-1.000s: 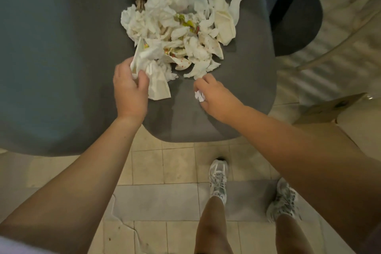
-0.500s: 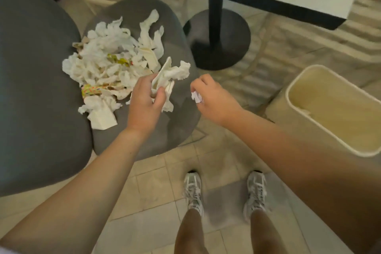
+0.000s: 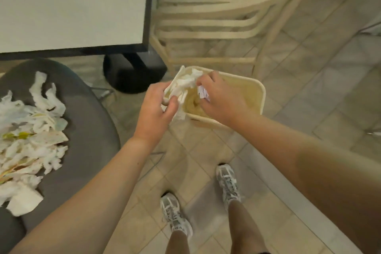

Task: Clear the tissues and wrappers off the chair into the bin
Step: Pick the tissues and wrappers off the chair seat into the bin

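Observation:
A cream bin [image 3: 260, 97] stands on the tiled floor at centre. Over its left rim my left hand [image 3: 153, 115] grips a bunch of white tissues [image 3: 183, 85]. My right hand [image 3: 220, 99] is above the bin's opening and pinches a small crumpled white scrap [image 3: 203, 94]. The two hands are close together, nearly touching. At the left edge, a heap of white tissues and yellow-marked wrappers [image 3: 26, 140] lies on the grey round chair seat [image 3: 90, 130].
A white table with a dark edge [image 3: 72, 6] and its black base [image 3: 134, 72] stand behind the chair. A stack of pale wooden chairs [image 3: 216, 12] is behind the bin. My feet in grey sneakers [image 3: 175, 214] stand on the tiles.
Both hands have carried their tissues rightward from the chair to over the bin. The view has swung right, so the chair now sits at the left edge.

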